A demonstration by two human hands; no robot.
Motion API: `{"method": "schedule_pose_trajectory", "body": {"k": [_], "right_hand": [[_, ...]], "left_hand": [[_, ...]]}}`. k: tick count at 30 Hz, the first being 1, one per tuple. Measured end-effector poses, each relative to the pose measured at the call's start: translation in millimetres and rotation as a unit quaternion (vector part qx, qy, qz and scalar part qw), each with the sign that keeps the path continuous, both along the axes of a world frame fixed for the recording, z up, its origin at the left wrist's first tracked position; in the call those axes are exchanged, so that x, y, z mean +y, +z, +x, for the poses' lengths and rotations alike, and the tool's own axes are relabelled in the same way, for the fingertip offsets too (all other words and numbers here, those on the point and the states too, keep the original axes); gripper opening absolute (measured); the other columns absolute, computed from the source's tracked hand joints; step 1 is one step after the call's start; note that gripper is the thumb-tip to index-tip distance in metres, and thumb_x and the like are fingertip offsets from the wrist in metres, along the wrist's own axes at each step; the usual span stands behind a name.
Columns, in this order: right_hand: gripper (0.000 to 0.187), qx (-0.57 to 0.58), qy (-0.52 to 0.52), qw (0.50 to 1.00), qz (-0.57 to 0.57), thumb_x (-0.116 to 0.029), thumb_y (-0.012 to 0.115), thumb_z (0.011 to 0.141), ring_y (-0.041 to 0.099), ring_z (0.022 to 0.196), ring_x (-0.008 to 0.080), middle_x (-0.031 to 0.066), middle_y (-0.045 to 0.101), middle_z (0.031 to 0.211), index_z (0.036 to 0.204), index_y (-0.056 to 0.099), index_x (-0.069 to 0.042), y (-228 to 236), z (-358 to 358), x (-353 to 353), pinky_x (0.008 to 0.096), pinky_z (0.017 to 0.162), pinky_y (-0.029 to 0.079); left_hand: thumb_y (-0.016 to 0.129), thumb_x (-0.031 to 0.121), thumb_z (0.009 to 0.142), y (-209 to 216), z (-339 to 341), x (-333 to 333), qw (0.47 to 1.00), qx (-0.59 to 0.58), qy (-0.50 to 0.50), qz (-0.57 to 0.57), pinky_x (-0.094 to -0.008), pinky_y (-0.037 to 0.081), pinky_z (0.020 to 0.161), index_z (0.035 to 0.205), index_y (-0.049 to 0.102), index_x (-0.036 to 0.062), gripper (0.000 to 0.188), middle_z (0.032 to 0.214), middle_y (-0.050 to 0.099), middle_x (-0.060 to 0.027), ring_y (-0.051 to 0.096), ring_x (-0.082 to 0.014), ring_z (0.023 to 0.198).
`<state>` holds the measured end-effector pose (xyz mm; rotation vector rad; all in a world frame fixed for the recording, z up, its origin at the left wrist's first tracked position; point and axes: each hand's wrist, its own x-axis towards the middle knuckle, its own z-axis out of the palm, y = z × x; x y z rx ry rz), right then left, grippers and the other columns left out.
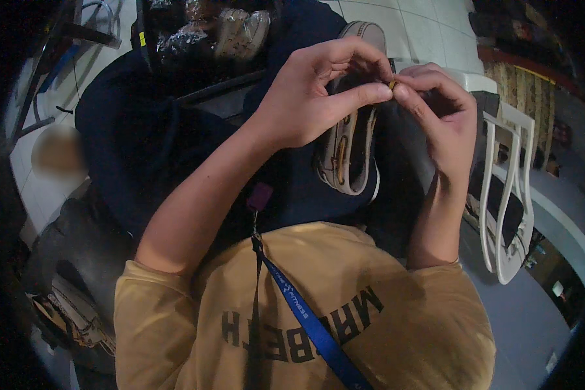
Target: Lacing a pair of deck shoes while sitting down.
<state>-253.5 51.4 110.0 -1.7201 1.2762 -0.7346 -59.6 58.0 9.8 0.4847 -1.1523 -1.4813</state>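
Observation:
My left hand point(322, 91) and my right hand point(443, 107) meet fingertip to fingertip above my lap. Both are closed in a pinch on a tiny yellowish-brown piece point(392, 84), too small to name and mostly covered by the fingers. Under the hands, a beige shoe point(365, 179) rests on my dark-trousered legs, its opening facing up. A tan lace point(342, 156) runs along the shoe's side. The hands hide its middle part.
A dark crate point(224, 84) beyond my left leg holds several shoes point(244, 32) and clear plastic wrapping. At right stands a white plastic chair point(510, 195). Another person point(78, 227) is close on my left, near a metal frame point(88, 36). A blue lanyard point(305, 312) hangs on my chest.

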Motion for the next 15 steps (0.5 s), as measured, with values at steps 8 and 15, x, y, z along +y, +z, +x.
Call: {"method": "schedule_pose_trajectory", "body": {"k": [8,15], "right_hand": [[0.010,-0.105,0.053,0.989,0.095,-0.001,0.078,0.089,0.068,0.095,0.0147,0.0080,0.072,0.100,0.099,0.077,0.000,-10,-11,-9,0.0280,0.088,0.051],[0.011,-0.101,0.028,0.987,0.123,0.000,0.076,0.091,0.069,0.098,0.0169,0.0098,0.074,0.103,0.101,0.077,0.001,-5,-9,-9,0.0288,0.092,0.051]], "left_hand": [[0.073,-0.001,0.095,-2,2,1,1.000,-0.003,-0.018,0.018,-0.0303,0.051,0.099,0.117,0.063,-0.0016,0.024,0.109,0.069,-0.0059,0.065,-0.0130,0.107],[0.072,-0.001,0.095,-4,1,-2,1.000,0.003,0.005,0.001,-0.0303,0.052,0.099,0.117,0.063,-0.0018,0.024,0.109,0.069,-0.0065,0.065,-0.0134,0.107]]}}
